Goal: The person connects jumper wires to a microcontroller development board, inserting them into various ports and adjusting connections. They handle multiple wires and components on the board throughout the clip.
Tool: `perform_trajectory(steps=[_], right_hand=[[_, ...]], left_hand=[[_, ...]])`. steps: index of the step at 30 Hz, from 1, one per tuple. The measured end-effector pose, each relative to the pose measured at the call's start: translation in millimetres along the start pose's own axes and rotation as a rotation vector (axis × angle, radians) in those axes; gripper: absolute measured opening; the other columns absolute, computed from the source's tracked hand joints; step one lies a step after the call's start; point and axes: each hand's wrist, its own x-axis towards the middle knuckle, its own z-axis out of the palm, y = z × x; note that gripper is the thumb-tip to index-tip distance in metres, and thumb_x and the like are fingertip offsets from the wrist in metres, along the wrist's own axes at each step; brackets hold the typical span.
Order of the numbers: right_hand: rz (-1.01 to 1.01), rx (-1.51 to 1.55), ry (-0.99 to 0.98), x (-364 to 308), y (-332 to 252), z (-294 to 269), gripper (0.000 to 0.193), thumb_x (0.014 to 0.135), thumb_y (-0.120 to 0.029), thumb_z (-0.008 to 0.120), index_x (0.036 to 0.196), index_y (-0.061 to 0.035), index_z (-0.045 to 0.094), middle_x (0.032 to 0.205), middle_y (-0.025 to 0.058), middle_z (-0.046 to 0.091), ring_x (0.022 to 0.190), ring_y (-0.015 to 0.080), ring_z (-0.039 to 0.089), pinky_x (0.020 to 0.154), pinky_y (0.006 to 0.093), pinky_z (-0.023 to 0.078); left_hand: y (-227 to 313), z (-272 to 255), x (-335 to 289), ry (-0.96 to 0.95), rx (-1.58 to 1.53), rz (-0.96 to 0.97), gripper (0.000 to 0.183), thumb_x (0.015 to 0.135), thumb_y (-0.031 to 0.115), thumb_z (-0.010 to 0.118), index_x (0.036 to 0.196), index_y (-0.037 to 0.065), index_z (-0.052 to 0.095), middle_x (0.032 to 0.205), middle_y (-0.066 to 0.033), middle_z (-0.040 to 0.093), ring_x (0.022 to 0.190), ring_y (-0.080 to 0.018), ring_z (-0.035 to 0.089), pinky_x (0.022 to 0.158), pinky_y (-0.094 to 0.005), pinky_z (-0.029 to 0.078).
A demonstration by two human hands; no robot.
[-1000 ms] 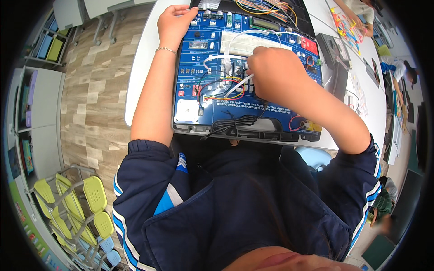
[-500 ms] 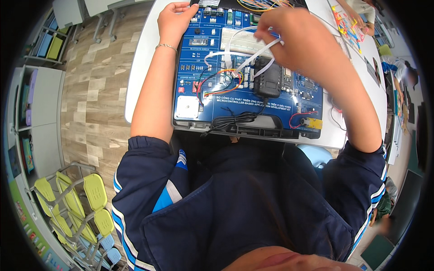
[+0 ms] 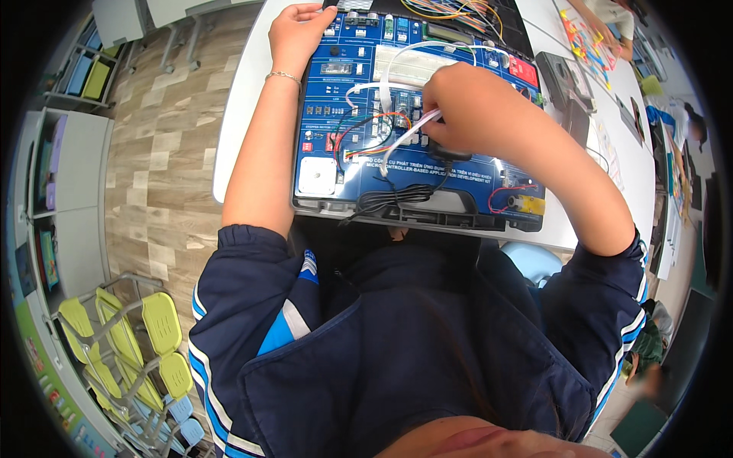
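Note:
A blue microcontroller training board [image 3: 324, 141] lies in an open black case on the white table. My left hand [image 3: 298, 32] rests at its far left corner, thumb against the edge and fingers stretched apart from it. My right hand [image 3: 469, 107] is closed on a white ribbon cable [image 3: 408, 136] over the middle of the board. One cable end hangs near the printed lettering. Another white cable [image 3: 385, 88] loops up over the white breadboard [image 3: 389, 62]. Beneath my right hand, a black power adapter is mostly hidden; its bundled black cord [image 3: 393, 200] lies at the near edge.
Coloured jumper wires [image 3: 466, 15] fill the case lid at the back. A yellow gear motor [image 3: 527, 204] sits at the board's near right corner. Dark grey boxes [image 3: 563, 80] stand to the right. Green chairs [image 3: 160, 320] are stacked on the left floor. Another person's arm reaches colourful parts [image 3: 584, 46].
My right hand has come down and nearer, carrying the white cable from above the breadboard to the board's middle. It now covers most of the adapter. My left hand stays in place.

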Motion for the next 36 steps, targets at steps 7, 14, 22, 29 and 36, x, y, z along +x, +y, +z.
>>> perform_trajectory(steps=[7, 14, 22, 29, 36], right_hand=[[-0.185, -0.271, -0.015, 1.0, -21.3, -4.8, 0.012, 0.075, -0.008, 0.07, 0.086, -0.0053, 0.074, 0.089, 0.0154, 0.07, 0.083, 0.0297, 0.071, 0.067, 0.0372, 0.057], [-0.273, -0.296, 0.146, -0.7, -15.9, 5.8, 0.009, 0.074, -0.007, 0.07, 0.082, -0.006, 0.074, 0.083, 0.0147, 0.066, 0.075, 0.0275, 0.071, 0.059, 0.0365, 0.054], [-0.237, -0.35, 0.112, -13.5, -16.8, 7.5, 0.008, 0.072, -0.007, 0.071, 0.079, -0.0052, 0.073, 0.084, 0.0143, 0.065, 0.073, 0.0267, 0.071, 0.06, 0.0352, 0.055], [-0.215, -0.319, 0.453, -5.7, -5.3, -25.2, 0.016, 0.078, -0.002, 0.065, 0.092, -0.0069, 0.065, 0.092, 0.0098, 0.064, 0.092, 0.0262, 0.067, 0.073, 0.0376, 0.055], [0.157, 0.283, 0.605, 16.3, 55.0, -61.6, 0.019, 0.102, -0.017, 0.048, 0.105, 0.0002, 0.055, 0.086, 0.0158, 0.069, 0.08, 0.0252, 0.066, 0.073, 0.0363, 0.051]], left_hand=[[-2.5, -0.2, -0.4, -0.002, 0.013, 0.026, 0.046, 0.074, 0.035, 0.084, 0.104, 0.002, 0.072, 0.098, -0.0092, 0.073, 0.086, -0.0128, 0.069, 0.077, -0.0244, 0.054], [-5.7, -0.6, 3.0, 0.004, 0.022, 0.046, 0.046, 0.074, 0.035, 0.085, 0.104, 0.002, 0.072, 0.096, -0.0086, 0.074, 0.086, -0.013, 0.069, 0.077, -0.0243, 0.054], [-4.2, 0.3, 1.8, -0.003, 0.033, 0.03, 0.045, 0.075, 0.036, 0.084, 0.104, 0.003, 0.072, 0.096, -0.007, 0.073, 0.087, -0.0124, 0.068, 0.077, -0.0253, 0.054], [12.7, -5.4, -9.0, -0.015, 0.064, 0.015, 0.044, 0.076, 0.037, 0.082, 0.104, 0.005, 0.072, 0.095, -0.0053, 0.073, 0.085, -0.0117, 0.068, 0.076, -0.0252, 0.053], [11.5, -3.8, -8.4, 0.013, 0.054, 0.05, 0.042, 0.076, 0.036, 0.081, 0.102, 0.005, 0.071, 0.091, -0.0059, 0.072, 0.08, -0.0148, 0.069, 0.072, -0.0277, 0.055]])
